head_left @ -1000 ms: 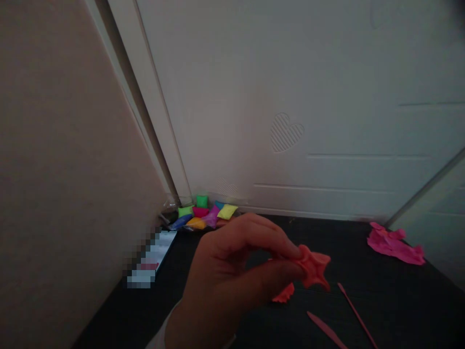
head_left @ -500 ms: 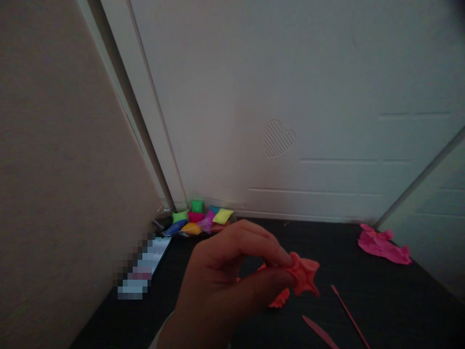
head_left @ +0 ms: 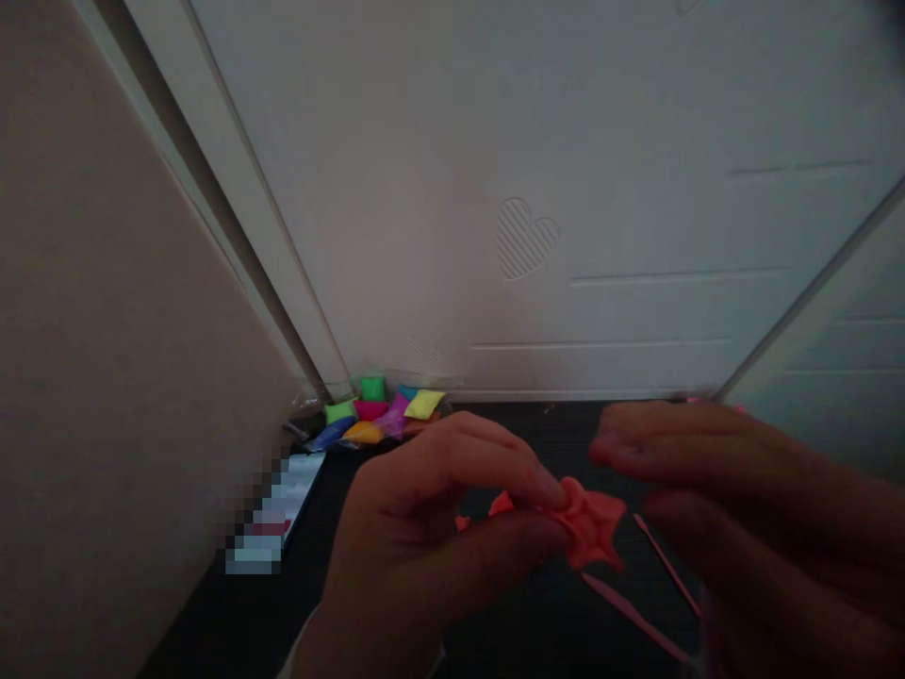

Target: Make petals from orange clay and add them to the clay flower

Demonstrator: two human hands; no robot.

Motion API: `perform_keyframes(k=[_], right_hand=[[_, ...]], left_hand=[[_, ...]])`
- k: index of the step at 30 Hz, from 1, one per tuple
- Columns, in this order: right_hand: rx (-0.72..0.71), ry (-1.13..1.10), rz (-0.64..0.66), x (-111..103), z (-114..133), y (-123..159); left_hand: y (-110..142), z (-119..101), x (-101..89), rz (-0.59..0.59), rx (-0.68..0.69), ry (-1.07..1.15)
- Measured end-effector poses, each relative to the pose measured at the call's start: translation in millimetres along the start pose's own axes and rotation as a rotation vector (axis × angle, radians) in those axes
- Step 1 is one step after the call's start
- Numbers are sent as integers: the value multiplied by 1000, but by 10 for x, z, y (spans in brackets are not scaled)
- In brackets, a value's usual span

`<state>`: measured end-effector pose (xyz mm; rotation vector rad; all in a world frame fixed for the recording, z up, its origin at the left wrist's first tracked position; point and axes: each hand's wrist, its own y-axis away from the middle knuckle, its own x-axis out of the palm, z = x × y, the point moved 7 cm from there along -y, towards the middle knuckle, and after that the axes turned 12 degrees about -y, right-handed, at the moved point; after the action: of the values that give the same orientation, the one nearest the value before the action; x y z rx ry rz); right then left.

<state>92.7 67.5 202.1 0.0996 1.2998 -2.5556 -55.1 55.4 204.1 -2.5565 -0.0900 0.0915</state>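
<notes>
A star-shaped piece of coral modelling clay [head_left: 592, 525] is pinched between the thumb and fingers of my left hand [head_left: 424, 538], its points facing right. My right hand [head_left: 770, 528] hovers just right of the clay, thumb and fingers apart, with nothing visible between them. It does not appear to touch the star. On the dark table below lie a pink flat-bladed clay tool [head_left: 633, 615] and a thinner pink stick tool [head_left: 665, 564], both partly covered by my right hand. Small coral clay bits [head_left: 501, 504] show behind my left hand.
Several coloured clay packets [head_left: 368, 410] in clear plastic lie at the back left against the white panel [head_left: 424, 189]. A phone-like flat object [head_left: 293, 500], partly pixelated, rests by the left wall. Pink material at the back right is mostly hidden by my right hand.
My right hand has come in from the right beside the clay star. My left hand keeps its pinch on the star. The view has shifted slightly.
</notes>
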Motion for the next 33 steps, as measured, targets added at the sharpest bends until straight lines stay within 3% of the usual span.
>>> perform_keyframes(k=[5, 16, 23, 33], right_hand=[[-4, -45, 89, 54, 143, -131], [-88, 2, 58, 104, 308, -271], [-72, -27, 15, 88, 256, -207], [-101, -45, 81, 142, 326, -293]], left_hand=[[-1, 9, 2, 5, 10, -11], [8, 1, 6, 9, 13, 7], [-1, 18, 7, 29, 16, 42], [2, 27, 22, 91, 21, 37]])
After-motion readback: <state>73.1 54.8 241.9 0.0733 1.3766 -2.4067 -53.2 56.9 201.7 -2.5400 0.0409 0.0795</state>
